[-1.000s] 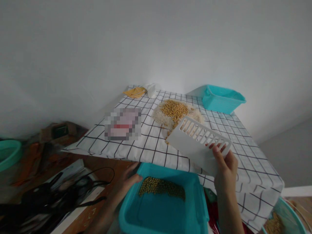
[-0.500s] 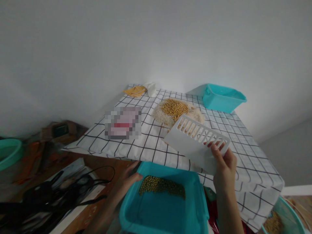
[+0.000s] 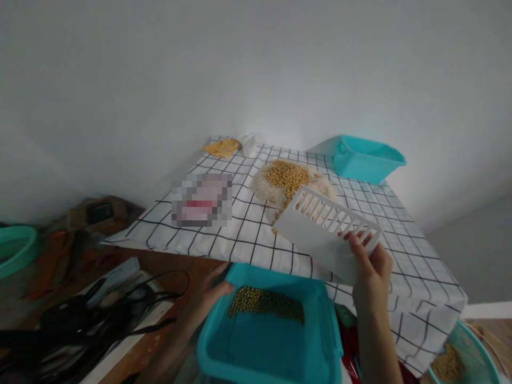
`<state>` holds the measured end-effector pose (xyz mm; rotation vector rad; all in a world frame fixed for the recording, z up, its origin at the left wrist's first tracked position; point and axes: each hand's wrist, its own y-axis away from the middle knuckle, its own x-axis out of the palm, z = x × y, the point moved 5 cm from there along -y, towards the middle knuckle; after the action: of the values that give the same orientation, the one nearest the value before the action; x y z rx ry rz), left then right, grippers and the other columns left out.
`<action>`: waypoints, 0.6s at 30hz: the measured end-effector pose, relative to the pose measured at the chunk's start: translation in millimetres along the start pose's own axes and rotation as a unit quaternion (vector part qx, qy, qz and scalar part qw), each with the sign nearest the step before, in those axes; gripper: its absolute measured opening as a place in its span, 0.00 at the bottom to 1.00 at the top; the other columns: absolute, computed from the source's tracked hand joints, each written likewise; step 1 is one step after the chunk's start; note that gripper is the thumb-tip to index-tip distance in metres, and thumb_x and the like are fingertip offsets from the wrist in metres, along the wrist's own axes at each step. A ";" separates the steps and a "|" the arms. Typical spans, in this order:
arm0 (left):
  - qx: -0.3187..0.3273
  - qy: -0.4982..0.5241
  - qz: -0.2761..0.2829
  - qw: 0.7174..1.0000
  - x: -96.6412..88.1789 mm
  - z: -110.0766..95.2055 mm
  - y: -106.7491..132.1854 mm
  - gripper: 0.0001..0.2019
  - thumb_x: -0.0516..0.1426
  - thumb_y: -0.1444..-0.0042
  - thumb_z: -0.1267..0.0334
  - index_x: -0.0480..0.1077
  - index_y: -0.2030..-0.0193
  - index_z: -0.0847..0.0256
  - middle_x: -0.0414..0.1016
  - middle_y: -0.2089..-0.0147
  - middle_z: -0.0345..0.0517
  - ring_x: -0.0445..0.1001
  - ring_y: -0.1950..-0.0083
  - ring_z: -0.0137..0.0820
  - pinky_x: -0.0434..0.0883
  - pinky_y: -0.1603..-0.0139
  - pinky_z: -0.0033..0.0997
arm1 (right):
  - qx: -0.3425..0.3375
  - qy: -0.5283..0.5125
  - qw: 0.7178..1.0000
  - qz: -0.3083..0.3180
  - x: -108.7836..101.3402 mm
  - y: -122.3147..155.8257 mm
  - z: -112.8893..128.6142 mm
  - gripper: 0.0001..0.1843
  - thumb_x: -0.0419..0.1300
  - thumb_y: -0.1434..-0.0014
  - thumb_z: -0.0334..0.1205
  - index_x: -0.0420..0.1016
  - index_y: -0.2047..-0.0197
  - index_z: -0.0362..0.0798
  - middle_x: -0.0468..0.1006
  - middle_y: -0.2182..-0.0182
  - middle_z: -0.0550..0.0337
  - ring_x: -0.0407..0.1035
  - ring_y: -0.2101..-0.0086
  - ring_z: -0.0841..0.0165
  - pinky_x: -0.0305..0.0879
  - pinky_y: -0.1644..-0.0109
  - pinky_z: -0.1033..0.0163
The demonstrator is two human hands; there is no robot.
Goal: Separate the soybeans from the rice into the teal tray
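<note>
My left hand (image 3: 210, 293) grips the left rim of a turquoise plastic bin (image 3: 266, 346), its thumb over the edge. Small round beans (image 3: 266, 303) lie along the far side of the bin's floor. My right hand (image 3: 370, 261) is closed on the right end of a white plastic panel with a row of slots (image 3: 316, 234), tilted above the table's near edge. Behind the panel, a heap of yellow beans (image 3: 286, 175) lies on a bed of pale grains (image 3: 264, 188); the panel hides part of both.
A black-and-white checked cloth (image 3: 224, 234) covers the table. A second turquoise bin (image 3: 368, 160) stands at its back right. Yellow cloth (image 3: 222, 148) and a pixelated item (image 3: 202, 200) lie to the left. Dark cables (image 3: 156, 296) clutter the lower left; a tub (image 3: 472, 352) stands at the lower right.
My right hand and the slotted panel have shifted slightly to the right. My left hand stays on the bin's rim.
</note>
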<state>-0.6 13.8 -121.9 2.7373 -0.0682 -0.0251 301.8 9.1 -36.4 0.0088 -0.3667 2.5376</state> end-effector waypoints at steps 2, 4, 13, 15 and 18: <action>0.003 0.005 0.009 1.000 -1.6 5.0 -2.8 0.15 0.60 0.58 0.63 0.76 0.60 0.57 0.81 0.68 0.41 0.77 0.66 0.40 0.71 0.66 0.30 | 0.013 0.004 1.000 0.014 2.6 2.9 3.9 0.10 0.65 0.44 0.47 0.77 0.66 0.48 0.79 0.67 0.59 0.71 0.66 0.67 0.62 0.62 0.63; 0.000 0.016 0.014 1.000 -2.9 9.4 -4.6 0.15 0.60 0.56 0.64 0.76 0.59 0.57 0.82 0.68 0.40 0.76 0.68 0.38 0.70 0.68 0.29 | 0.018 0.007 1.000 0.021 4.9 4.6 6.7 0.11 0.64 0.43 0.47 0.77 0.65 0.47 0.78 0.67 0.58 0.70 0.66 0.66 0.62 0.62 0.62; 0.016 0.027 0.024 0.999 -2.6 9.0 -9.2 0.17 0.60 0.57 0.64 0.76 0.57 0.59 0.83 0.64 0.43 0.76 0.66 0.39 0.69 0.67 0.29 | 0.013 0.020 0.999 0.039 7.7 4.7 8.2 0.10 0.64 0.43 0.47 0.77 0.66 0.49 0.78 0.68 0.60 0.69 0.67 0.67 0.61 0.62 0.63; 0.022 0.023 0.026 0.999 -1.8 5.9 -7.8 0.17 0.59 0.57 0.64 0.77 0.58 0.59 0.83 0.67 0.42 0.76 0.67 0.38 0.69 0.67 0.29 | 0.006 0.028 0.998 0.049 7.8 4.3 9.9 0.11 0.64 0.43 0.47 0.77 0.67 0.49 0.78 0.68 0.60 0.70 0.66 0.66 0.61 0.62 0.62; 0.023 0.010 0.030 0.999 -1.5 2.1 -6.0 0.17 0.59 0.57 0.64 0.78 0.58 0.59 0.79 0.73 0.39 0.74 0.71 0.36 0.67 0.70 0.28 | 0.002 0.042 0.997 0.066 8.3 3.9 10.7 0.11 0.63 0.43 0.48 0.77 0.67 0.48 0.79 0.68 0.58 0.70 0.65 0.64 0.61 0.61 0.61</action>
<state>-1.9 18.6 -126.3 2.7797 -0.1475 0.0205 291.9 7.7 -26.4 -0.1248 -0.3392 2.6586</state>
